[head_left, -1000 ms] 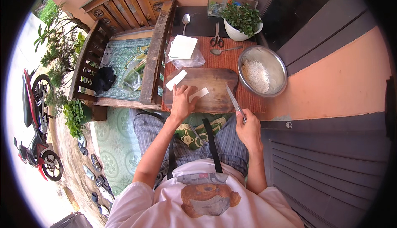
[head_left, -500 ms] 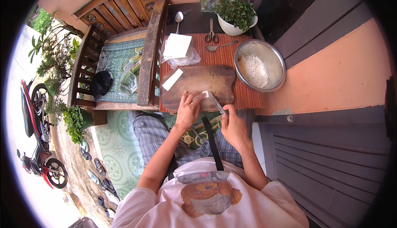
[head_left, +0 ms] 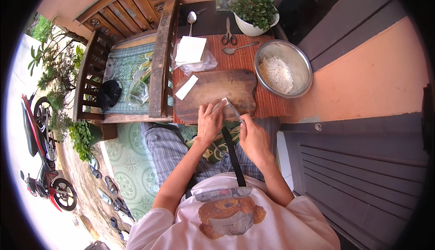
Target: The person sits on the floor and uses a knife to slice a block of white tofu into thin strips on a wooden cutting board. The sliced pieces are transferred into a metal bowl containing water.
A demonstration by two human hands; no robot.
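Note:
On a worn wooden cutting board (head_left: 222, 82), the bent fingers of my left hand (head_left: 210, 122) press down on a small white piece (head_left: 225, 101), partly covered by them. My right hand (head_left: 254, 136) is closed round the handle of a knife (head_left: 235, 111), its blade slanting up to the right edge of that piece. A longer flat white strip (head_left: 186, 87) lies loose at the board's left. Behind the board, a stack of white flat sheets (head_left: 191, 49) rests on a clear plastic bag (head_left: 207, 63).
A steel bowl (head_left: 301, 78) with thin white shreds (head_left: 277, 74) stands to the right. Farther back are a spoon (head_left: 239, 48), scissors (head_left: 229, 36), another spoon (head_left: 191, 19) and a potted plant (head_left: 255, 14). A wooden bench (head_left: 162, 59) borders the left side.
The knife and my right hand have shifted slightly left, the blade now closer to my left fingertips. Less of the small white piece shows. The view has tilted a little.

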